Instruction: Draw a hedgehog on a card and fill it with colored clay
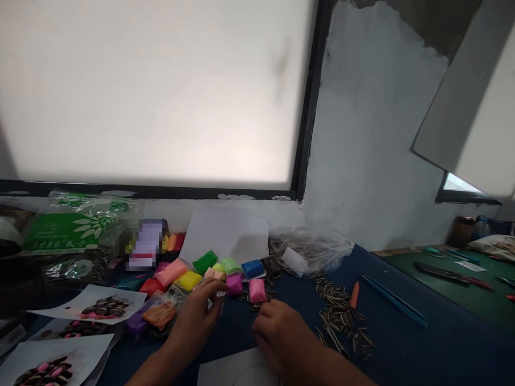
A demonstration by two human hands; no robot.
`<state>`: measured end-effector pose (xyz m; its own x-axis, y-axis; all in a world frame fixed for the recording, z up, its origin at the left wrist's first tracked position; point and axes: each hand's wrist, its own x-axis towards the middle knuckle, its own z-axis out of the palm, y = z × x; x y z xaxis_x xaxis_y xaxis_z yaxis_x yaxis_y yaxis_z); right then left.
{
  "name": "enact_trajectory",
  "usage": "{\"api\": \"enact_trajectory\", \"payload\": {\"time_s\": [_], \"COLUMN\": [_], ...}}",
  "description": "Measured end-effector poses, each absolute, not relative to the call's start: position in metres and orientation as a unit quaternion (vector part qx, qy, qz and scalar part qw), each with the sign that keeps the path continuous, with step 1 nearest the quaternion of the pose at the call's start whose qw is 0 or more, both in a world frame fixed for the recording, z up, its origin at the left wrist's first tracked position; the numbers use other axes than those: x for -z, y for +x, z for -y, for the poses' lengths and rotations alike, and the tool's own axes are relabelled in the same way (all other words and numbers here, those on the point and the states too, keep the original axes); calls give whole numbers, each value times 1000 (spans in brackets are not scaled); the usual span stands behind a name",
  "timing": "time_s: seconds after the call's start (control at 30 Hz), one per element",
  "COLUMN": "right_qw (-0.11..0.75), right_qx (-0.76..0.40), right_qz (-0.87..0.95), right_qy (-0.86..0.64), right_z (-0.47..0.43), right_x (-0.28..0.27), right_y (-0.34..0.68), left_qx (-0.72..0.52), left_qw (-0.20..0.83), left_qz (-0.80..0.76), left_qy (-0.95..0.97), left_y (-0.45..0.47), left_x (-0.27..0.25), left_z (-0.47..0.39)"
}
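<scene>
Head view: hands apart from each other. Left hand (201,308) was among coloured packets (188,280), fingers curved just beside purple packet (234,284); could not tell whether anything was gripped. Right hand (277,327) was curled over edge of white paper (233,370), just below pink packet (258,290); grip hidden. Striped seeds (341,311) lay rightward on blue table (394,343), near orange stick (354,295).

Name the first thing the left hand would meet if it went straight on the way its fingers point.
Most likely the magenta packet, just ahead of the left hand in the picture; with depth unclear from one view, the hand might pass above it.
</scene>
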<state>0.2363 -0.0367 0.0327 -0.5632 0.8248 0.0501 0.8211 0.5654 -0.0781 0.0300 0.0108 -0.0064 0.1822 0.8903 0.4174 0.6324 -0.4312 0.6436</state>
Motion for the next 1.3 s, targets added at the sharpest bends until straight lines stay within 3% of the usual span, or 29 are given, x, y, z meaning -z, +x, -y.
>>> {"api": "enact_trajectory", "payload": {"time_s": [0.23, 0.37, 0.57, 0.97, 1.3], "right_qw": [4, -34, -115, -115, -21], "right_qx": [-16, -25, -56, 25, 26], "right_qz": [883, 809, 801, 785, 874], "right_qy": [-469, -586, -585, -608, -485], "right_z": [34, 45, 60, 36, 41], "right_x": [-21, -51, -71, -55, -29], "right_y": [240, 239, 233, 245, 236], "left_qx": [-230, -251, -258, -207, -304], "left_qw": [29, 20, 13, 3, 32], "left_qz": [-467, -454, -469, -482, -430], "left_qy": [853, 855, 845, 852, 849], "left_y": [42, 38, 38, 38, 36], "left_x": [24, 31, 32, 28, 18], "left_z": [-32, -29, -26, -26, -20]}}
